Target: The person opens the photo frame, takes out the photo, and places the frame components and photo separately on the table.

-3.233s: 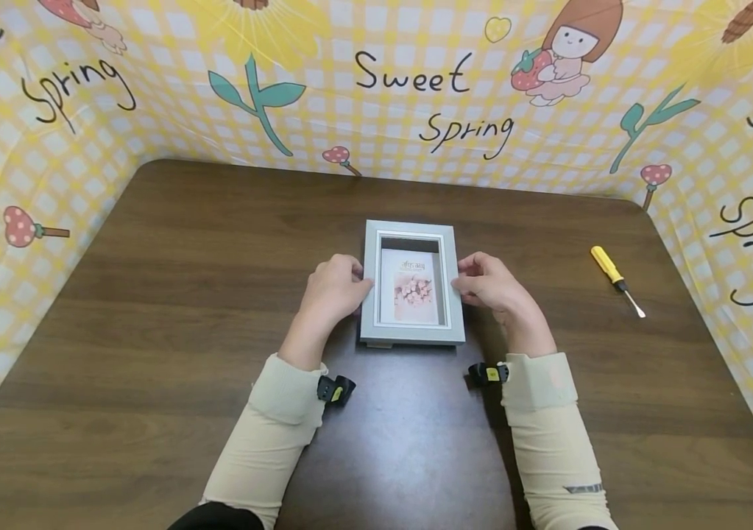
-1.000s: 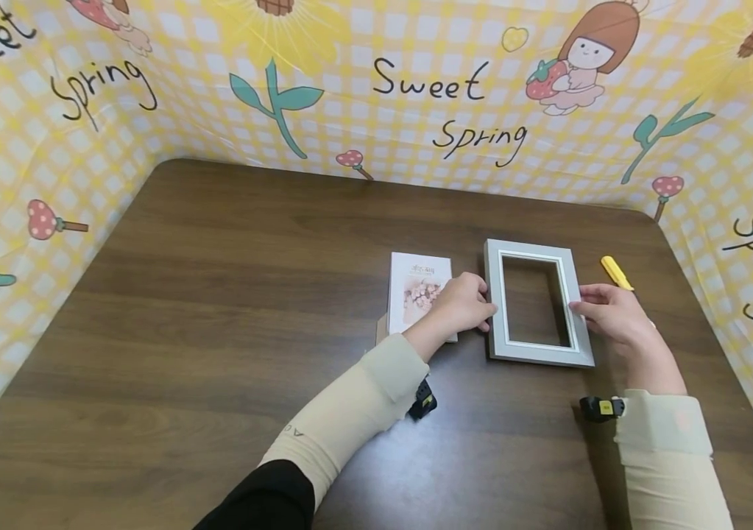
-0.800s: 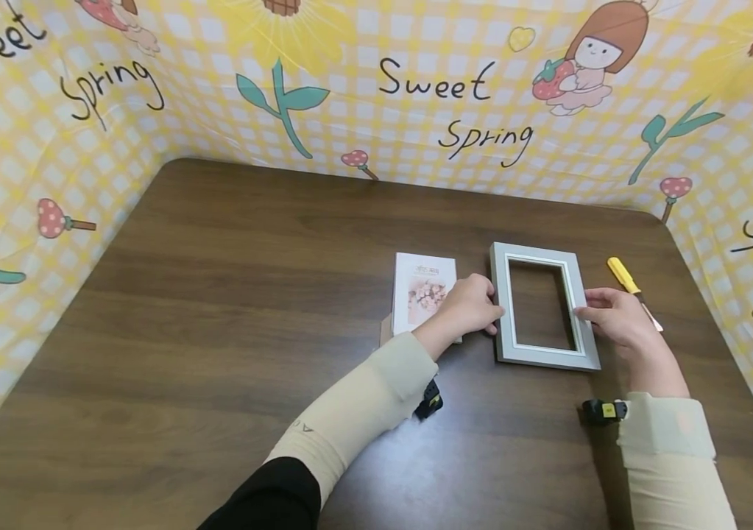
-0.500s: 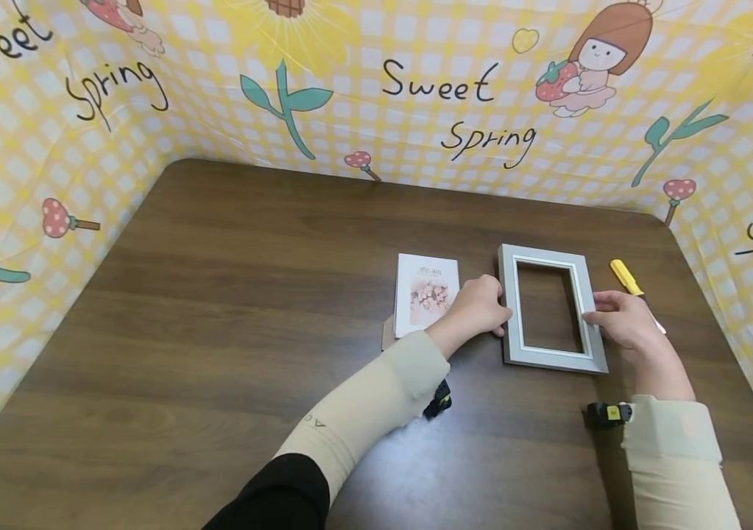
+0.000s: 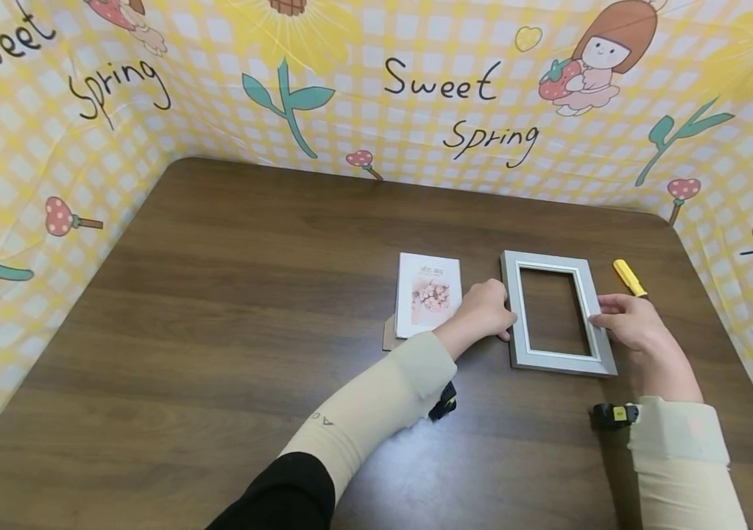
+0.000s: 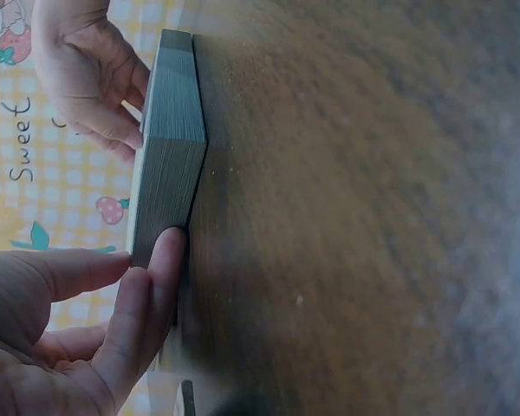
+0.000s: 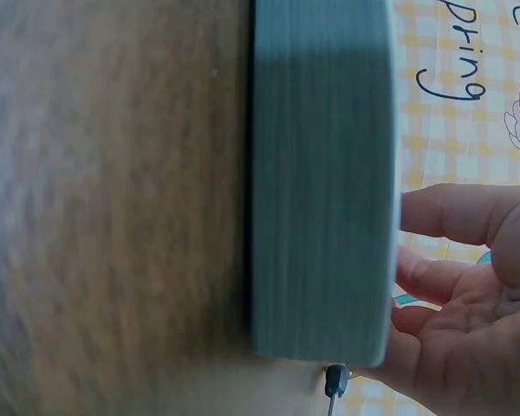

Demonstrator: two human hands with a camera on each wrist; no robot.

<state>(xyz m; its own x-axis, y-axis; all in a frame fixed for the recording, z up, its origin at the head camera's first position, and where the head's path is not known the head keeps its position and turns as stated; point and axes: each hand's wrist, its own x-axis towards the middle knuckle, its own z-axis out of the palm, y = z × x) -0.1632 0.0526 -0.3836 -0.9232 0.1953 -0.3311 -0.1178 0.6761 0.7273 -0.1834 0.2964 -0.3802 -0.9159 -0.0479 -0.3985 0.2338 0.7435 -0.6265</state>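
A grey-blue picture frame [image 5: 563, 363], its middle open to the brown wood, lies flat at or close over the tabletop, right of centre in the head view. My left hand [image 5: 482, 309] pinches its left side, thumb by the face and fingers along the outer edge. On the opposite side my right hand [image 5: 634, 324] holds it the same way. The left wrist view shows the thick side [image 6: 175, 95] of the frame between both hands. Left of it lies a white block-like insert [image 5: 429, 276] with a pink flower print, partly covered by my left hand and forearm.
A brown board corner [image 5: 391, 337] sticks out under the insert's lower left. Just behind my right hand lies a yellow-handled screwdriver [image 5: 630, 277], its shaft mostly hidden. A yellow checked cloth [image 5: 416, 110] walls the table [image 5: 217, 331] at the back and sides.
Both hands have lifted the frame off the printed insert and carried it right, leaving the insert behind. Over the last half second the frame has shifted slightly right and nearer to me.
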